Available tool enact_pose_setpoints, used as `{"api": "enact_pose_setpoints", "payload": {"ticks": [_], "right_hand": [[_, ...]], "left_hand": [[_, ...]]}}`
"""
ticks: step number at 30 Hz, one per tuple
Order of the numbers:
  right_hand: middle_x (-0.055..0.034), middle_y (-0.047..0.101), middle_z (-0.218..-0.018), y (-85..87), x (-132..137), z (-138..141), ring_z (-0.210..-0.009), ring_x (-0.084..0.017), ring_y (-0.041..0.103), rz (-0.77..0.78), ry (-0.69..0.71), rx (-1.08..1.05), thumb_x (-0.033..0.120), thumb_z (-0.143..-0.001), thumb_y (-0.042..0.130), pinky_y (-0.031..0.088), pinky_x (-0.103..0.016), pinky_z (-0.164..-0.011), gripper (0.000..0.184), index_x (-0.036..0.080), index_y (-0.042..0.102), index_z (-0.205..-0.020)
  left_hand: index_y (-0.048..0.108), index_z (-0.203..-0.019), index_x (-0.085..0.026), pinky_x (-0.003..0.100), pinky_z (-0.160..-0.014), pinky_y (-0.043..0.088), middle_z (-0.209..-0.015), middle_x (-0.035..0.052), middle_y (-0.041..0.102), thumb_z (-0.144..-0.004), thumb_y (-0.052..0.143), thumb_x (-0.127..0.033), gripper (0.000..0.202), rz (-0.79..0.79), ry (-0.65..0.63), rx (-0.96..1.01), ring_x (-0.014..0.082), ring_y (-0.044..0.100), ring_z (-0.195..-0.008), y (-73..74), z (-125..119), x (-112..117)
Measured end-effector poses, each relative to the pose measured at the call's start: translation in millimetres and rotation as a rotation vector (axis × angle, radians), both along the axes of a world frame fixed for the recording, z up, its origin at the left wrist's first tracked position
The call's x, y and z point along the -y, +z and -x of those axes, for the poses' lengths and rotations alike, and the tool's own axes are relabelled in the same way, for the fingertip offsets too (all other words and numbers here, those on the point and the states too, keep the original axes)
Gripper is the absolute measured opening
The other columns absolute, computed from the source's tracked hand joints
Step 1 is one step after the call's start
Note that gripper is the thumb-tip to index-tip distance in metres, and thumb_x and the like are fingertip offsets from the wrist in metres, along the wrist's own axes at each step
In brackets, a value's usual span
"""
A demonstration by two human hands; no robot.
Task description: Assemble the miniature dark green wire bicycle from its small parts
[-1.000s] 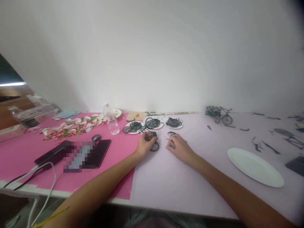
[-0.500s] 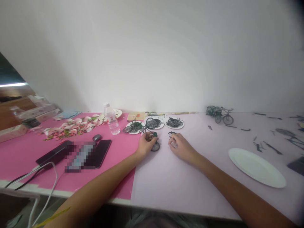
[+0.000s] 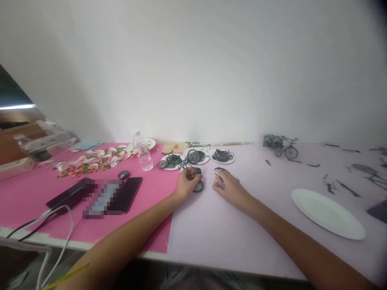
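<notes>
My left hand (image 3: 185,187) is closed around a small model bicycle (image 3: 198,187), gripping its dark frame. One wheel shows below the thumb and another sticks up beyond the fingers. To its right, my right hand (image 3: 229,187) rests low over the table with its fingers curled together; what they pinch, if anything, is hidden. A thin dark curved piece (image 3: 221,169) lies just beyond those fingers. Behind both hands stand white plates with dark bicycle parts: a plate of wheels (image 3: 223,156), a middle plate (image 3: 206,161) and a left plate (image 3: 169,168).
An assembled model tricycle (image 3: 279,146) stands by the wall at right. Loose dark parts (image 3: 347,188) are scattered near a white oval plate (image 3: 328,213). On the pink side are a water bottle (image 3: 142,152), phone (image 3: 128,196), mouse (image 3: 123,175), power bank (image 3: 71,194) and petals (image 3: 93,161).
My right hand has shifted slightly and its fingers have curled in a little more. The left hand keeps its hold on the model bicycle, nearly still.
</notes>
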State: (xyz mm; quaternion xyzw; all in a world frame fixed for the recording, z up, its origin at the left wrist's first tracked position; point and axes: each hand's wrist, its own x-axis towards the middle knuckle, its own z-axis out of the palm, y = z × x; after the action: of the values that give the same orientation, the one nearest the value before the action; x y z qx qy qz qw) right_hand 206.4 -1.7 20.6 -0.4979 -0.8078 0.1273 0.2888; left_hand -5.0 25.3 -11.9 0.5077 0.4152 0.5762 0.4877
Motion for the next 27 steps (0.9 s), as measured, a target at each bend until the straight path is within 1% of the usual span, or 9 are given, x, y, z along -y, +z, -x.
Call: {"api": "enact_pose_setpoints", "payload": {"ticks": [5, 10, 15, 18, 22, 27], "right_hand": [[-0.0003, 0.063, -0.087, -2.7, -1.5, -0.4, -0.081, -0.020, 0.061, -0.014, -0.038, 0.018, 0.019, -0.079, 0.059, 0.041, -0.029, -0.071, 0.022, 0.025, 0.038, -0.081], [-0.0002, 0.065, -0.087, -10.4, -3.5, -0.8, -0.084, -0.021, 0.063, -0.014, -0.039, -0.008, 0.020, -0.080, 0.058, 0.042, -0.031, -0.074, 0.024, 0.026, 0.036, -0.085], [-0.0016, 0.062, -0.086, -20.1, -7.1, 1.1, -0.083, -0.023, 0.062, -0.096, -0.094, -0.023, 0.022, -0.081, 0.059, 0.044, -0.033, -0.076, 0.024, 0.025, 0.037, -0.089], [-0.0015, 0.060, -0.084, -20.8, -7.0, 1.9, -0.080, -0.023, 0.061, -0.123, -0.073, -0.011, 0.022, -0.083, 0.058, 0.044, -0.034, -0.075, 0.022, 0.026, 0.037, -0.088], [-0.0016, 0.059, -0.085, -18.8, -5.9, 1.3, -0.081, -0.023, 0.061, -0.113, -0.031, 0.000, 0.022, -0.084, 0.058, 0.045, -0.033, -0.074, 0.024, 0.026, 0.034, -0.088], [-0.0032, 0.060, -0.091, -21.7, -7.4, 0.2, -0.084, -0.022, 0.063, -0.094, 0.006, -0.025, 0.022, -0.086, 0.055, 0.047, -0.032, -0.074, 0.023, 0.026, 0.033, -0.089]], "left_hand": [[0.063, -0.106, -0.014, 0.029, -0.077, 0.057, -0.102, 0.0133, 0.075, -0.079, 0.085, -0.031, 0.038, -0.001, -0.012, -0.021, 0.0251, 0.077, -0.093, 2.9, 0.0, 3.4], [0.064, -0.108, -0.014, 0.027, -0.076, 0.057, -0.102, 0.0129, 0.075, -0.083, 0.082, -0.027, 0.033, -0.014, -0.020, -0.076, 0.0244, 0.077, -0.095, 6.4, 0.1, 6.7], [0.065, -0.108, -0.014, 0.027, -0.075, 0.056, -0.101, 0.0122, 0.075, -0.083, 0.081, -0.027, 0.032, -0.031, -0.022, -0.116, 0.0238, 0.076, -0.093, 5.9, -1.1, 8.1], [0.066, -0.108, -0.014, 0.028, -0.077, 0.056, -0.098, 0.0114, 0.074, -0.081, 0.082, -0.027, 0.033, -0.069, -0.017, -0.147, 0.0236, 0.076, -0.091, 5.6, -2.0, 9.3], [0.068, -0.107, -0.015, 0.031, -0.080, 0.057, -0.097, 0.0111, 0.074, -0.079, 0.085, -0.028, 0.036, -0.086, -0.016, -0.157, 0.0241, 0.075, -0.090, 7.4, -2.2, 11.7], [0.067, -0.107, -0.014, 0.029, -0.078, 0.056, -0.097, 0.0112, 0.074, -0.081, 0.082, -0.028, 0.033, -0.087, -0.023, -0.170, 0.0240, 0.075, -0.091, 8.6, -2.2, 12.7]]}}
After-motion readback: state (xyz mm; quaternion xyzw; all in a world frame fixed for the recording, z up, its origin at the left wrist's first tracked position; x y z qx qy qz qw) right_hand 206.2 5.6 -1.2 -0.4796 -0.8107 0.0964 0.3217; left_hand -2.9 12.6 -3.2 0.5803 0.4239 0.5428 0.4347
